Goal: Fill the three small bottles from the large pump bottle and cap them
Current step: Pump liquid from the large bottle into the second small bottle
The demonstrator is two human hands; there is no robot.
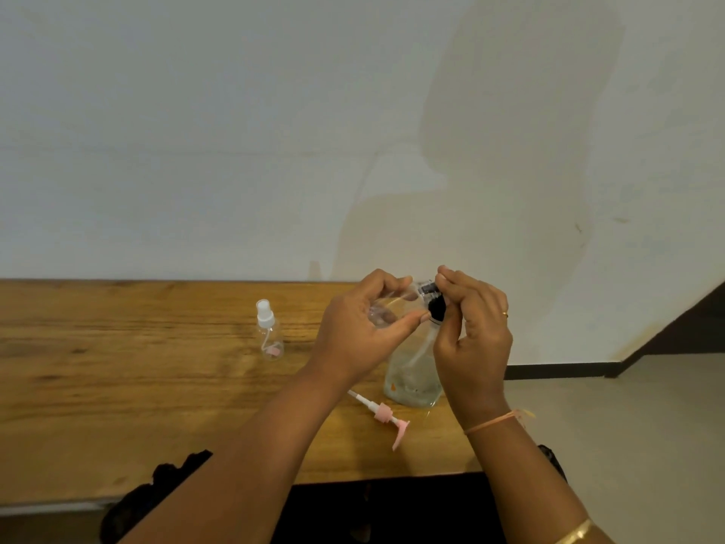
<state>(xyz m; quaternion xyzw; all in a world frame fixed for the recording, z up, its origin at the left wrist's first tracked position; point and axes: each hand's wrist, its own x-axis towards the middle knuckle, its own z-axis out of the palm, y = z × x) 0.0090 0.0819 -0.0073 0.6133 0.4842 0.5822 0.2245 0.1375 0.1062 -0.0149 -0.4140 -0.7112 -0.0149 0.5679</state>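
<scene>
A long wooden table (117, 367) runs along a pale wall. Near its right end stands the large bottle (412, 371), clear and with its top partly hidden behind the hands. Above it, the left hand (361, 331) is wrapped round a small clear bottle (386, 308) held on its side, and the right hand (474, 331) pinches a black cap (435, 306) at that bottle's neck. I judge this to be the capping or uncapping step; which way the cap turns I cannot tell. The next move calls for a firm twist while the bottle stays level. A second small bottle with a white spray top (268, 331) stands well to the left. A pink pump (386, 416) lies loose on the table just beside the large bottle.
</scene>
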